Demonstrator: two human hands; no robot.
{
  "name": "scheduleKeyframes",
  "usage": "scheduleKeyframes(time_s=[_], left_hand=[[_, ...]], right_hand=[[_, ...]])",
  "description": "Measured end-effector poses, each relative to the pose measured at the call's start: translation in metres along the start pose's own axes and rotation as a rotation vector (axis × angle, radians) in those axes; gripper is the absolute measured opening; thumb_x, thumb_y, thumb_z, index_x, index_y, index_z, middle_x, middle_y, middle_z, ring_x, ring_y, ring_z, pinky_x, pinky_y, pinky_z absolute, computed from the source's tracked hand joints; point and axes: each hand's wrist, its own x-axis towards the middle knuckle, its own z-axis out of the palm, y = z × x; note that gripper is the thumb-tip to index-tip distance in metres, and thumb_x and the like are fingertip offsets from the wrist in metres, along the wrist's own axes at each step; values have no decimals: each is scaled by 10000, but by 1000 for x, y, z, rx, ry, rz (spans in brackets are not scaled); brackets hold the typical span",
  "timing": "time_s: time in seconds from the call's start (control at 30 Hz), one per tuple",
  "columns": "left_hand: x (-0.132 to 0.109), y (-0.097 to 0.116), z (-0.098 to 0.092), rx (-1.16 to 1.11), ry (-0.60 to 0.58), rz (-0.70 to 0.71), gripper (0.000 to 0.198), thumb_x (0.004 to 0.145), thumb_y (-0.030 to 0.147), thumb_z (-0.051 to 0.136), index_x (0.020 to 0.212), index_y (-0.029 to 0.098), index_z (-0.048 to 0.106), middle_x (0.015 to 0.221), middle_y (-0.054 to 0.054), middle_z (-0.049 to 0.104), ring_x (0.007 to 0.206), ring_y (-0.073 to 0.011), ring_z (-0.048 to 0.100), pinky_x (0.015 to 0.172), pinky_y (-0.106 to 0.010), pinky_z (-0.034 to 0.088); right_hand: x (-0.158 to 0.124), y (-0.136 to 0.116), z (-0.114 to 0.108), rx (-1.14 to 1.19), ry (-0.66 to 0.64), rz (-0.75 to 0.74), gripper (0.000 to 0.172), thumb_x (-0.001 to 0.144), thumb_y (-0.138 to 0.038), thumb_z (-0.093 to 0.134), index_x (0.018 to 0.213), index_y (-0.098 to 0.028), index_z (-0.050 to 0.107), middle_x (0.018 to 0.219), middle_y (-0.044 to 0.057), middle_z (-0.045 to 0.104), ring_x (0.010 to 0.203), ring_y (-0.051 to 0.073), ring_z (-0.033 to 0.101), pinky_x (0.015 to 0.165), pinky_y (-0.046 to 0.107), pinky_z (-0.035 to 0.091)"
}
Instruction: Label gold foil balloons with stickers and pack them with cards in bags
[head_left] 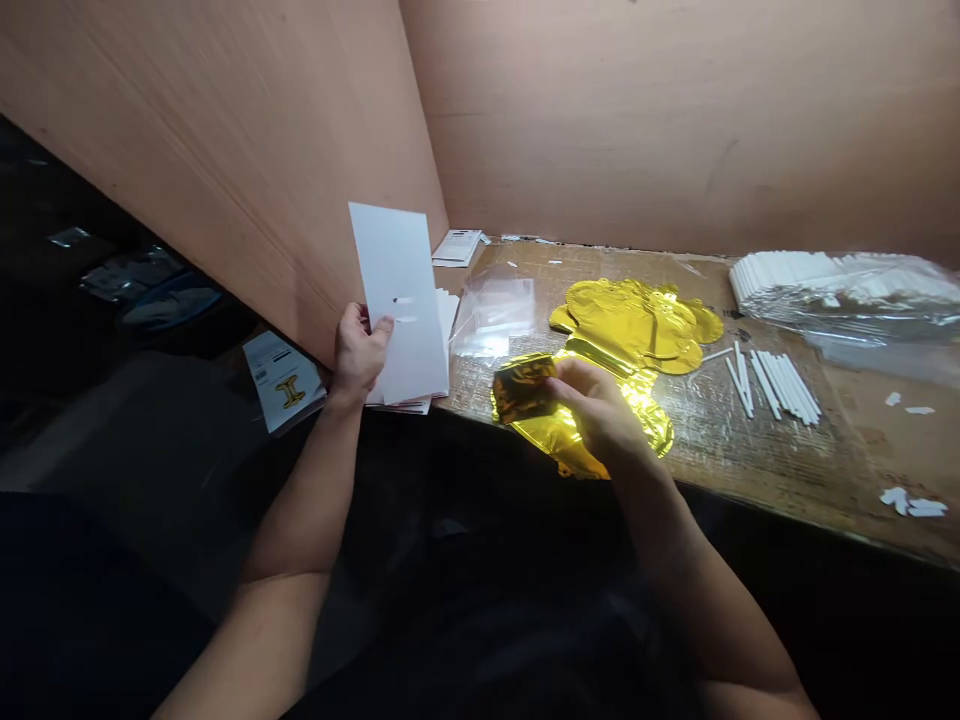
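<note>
My left hand (362, 347) is closed on a tall white card (401, 290), thumb on its face beside a small hole or slit. The card stands nearly upright above a stack of white cards (445, 318). Between thumb and fingers, my right hand (596, 405) pinches a folded gold foil balloon (523, 388) near the front edge of the table. Behind and under that hand lies a pile of flat gold foil balloons (630, 325). Clear plastic bags (499, 310) lie between the two hands.
White paper sticks (784, 385) lie right of the foil. A plastic bag of white sticks (840, 285) is at the back right. White scraps (911, 502) lie near the right edge. Wooden panels (675, 120) rise behind and left. A printed card (283, 380) sits at far left.
</note>
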Motion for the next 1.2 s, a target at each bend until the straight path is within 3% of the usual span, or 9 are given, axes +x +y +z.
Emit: scheduleKeyframes(time_s=[0.17,0.3,0.47,0.57,0.67,0.8,0.9,1.07,1.2], left_hand=[[-81,61,52,-669,-310,-62,479,899,527,765,1198,224,545,1124,-104,759,1029,-270,760,891,-404,625],[-109,70,78,-912,-624,-335,591,946,719,601,1205,193,671,1114,-143,772,1078,-351,756,897,-511,641],[-103,59,109,-875,-987,-591,544,827,658,765,1088,181,747,917,-102,777,936,-323,761,791,-434,649],[-101,68,119,-689,-1154,-525,459,755,531,917,961,150,766,809,-79,751,750,-224,728,675,-303,608],[-98,85,119,-512,-1320,-402,444,742,469,971,946,114,800,891,-111,781,728,-194,727,682,-281,609],[-92,102,121,-472,-1343,-303,455,719,465,983,962,112,829,906,-118,790,732,-216,737,688,-319,626],[-99,107,133,-526,-1242,-225,464,713,462,987,978,120,820,881,-100,784,715,-212,728,661,-312,613],[-135,104,165,-832,-760,-241,614,705,413,1008,1189,158,729,1135,-114,801,940,-240,779,873,-356,657],[-142,96,171,-861,-692,-322,619,674,310,1021,1182,175,694,1181,-105,797,1000,-255,785,933,-400,673]], right_hand=[[17,6,23,-19,140,-76,421,797,-516,859,829,-197,585,832,19,647,724,144,584,693,290,508],[-2,3,4,-273,238,-55,279,851,-425,763,825,-186,622,771,19,653,706,155,609,694,298,516],[-26,-9,-26,-646,319,-28,170,838,-295,710,732,-183,639,706,14,670,655,142,583,657,279,459],[-31,-15,-38,-776,314,-24,148,833,-236,699,711,-172,646,725,22,680,688,146,576,672,274,443],[-38,-25,-53,-675,172,-32,203,854,-324,741,760,-156,676,789,40,692,745,169,585,674,272,452],[-46,-37,-76,-346,28,69,390,941,-533,712,1112,-183,690,900,25,700,756,154,593,662,253,473],[-48,-28,-74,-344,35,72,419,943,-567,712,1074,-171,672,898,25,669,754,143,563,652,241,451],[-36,8,-63,-360,429,-138,448,960,-618,657,849,-188,592,769,8,569,686,137,496,611,253,409],[-36,-3,-120,-795,677,-12,444,1076,-554,552,889,-171,678,855,74,687,768,179,611,712,279,470]])
